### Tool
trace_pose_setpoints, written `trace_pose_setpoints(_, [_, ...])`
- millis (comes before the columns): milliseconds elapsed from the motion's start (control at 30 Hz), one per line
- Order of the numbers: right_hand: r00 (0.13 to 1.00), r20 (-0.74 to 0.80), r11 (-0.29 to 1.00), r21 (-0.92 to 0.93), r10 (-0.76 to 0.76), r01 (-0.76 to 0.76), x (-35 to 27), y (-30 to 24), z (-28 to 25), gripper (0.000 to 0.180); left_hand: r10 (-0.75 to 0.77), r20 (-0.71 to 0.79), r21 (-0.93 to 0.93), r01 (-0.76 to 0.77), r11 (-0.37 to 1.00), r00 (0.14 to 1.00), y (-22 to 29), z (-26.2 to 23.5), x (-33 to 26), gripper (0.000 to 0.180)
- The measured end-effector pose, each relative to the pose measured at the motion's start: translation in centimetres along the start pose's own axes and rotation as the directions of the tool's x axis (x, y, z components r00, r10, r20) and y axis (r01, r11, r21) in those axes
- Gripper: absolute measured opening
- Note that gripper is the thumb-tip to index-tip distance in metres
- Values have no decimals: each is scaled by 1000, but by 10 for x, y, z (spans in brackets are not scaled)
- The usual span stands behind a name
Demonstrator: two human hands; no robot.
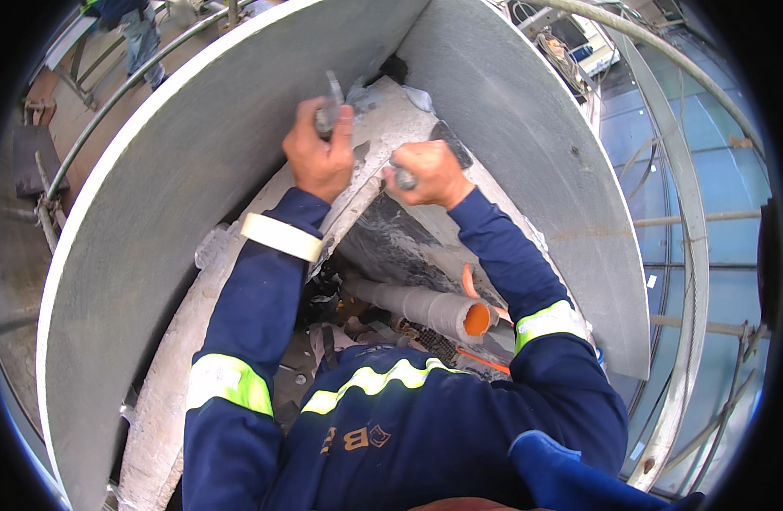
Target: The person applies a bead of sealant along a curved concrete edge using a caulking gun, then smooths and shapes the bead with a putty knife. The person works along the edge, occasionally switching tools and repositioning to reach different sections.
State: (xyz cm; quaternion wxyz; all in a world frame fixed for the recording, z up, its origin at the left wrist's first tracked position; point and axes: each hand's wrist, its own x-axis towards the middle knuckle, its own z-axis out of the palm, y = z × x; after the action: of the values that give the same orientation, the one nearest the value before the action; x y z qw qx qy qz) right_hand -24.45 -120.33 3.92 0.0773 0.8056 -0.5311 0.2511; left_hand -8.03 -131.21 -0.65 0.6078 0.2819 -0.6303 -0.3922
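Note:
My left hand (pixel 319 153) is closed around the rounded grey handle of a small tool whose thin metal blade (pixel 334 88) points up and is blurred. It is held over the pale concrete ledge (pixel 404 115), near the corner between two tall grey panels. My right hand (pixel 432 173) grips a grey, dirty tool handle (pixel 404 179), its end sticking out toward the left. A dark flat piece (pixel 451 143) shows just beyond that hand; I cannot tell whether it belongs to the tool. A roll of cream tape (pixel 281 237) sits around my left forearm.
Grey panels rise at left (pixel 153 230) and right (pixel 536 170). Below my hands, a grey pipe (pixel 425 308) with an orange inside lies among rubble. Scaffold tubes (pixel 664 51) curve around the right side. Another person (pixel 140 38) stands far off at upper left.

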Motion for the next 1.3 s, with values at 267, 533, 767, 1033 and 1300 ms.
trace_pose_setpoints(267, [975, -160, 951, 242, -154, 190, 45, 16, 18, 15, 28, -33, -35, -29, 999, 999, 11, 5, -3, 29])
trace_pose_setpoints(533, [981, -60, 945, 262, -186, 196, 58, 37, 46, 32, 165, -3, -14, -165, 986, 986, 7, 5, -6, 36])
trace_pose_setpoints(767, [994, 46, 988, 123, -99, 93, 35, 36, 50, 41, 313, 66, 54, -316, 947, 948, 7, 0, -7, 35])
trace_pose_setpoints(1033, [999, 29, 997, 70, -42, 40, 8, 27, 30, 26, 315, 74, 5, -317, 949, 946, 7, -1, -7, 26])
trace_pose_setpoints(1300, [994, -84, 996, 55, -71, 76, 26, 6, 14, 24, 171, 30, -31, -170, 985, 985, 8, 5, -6, 35])
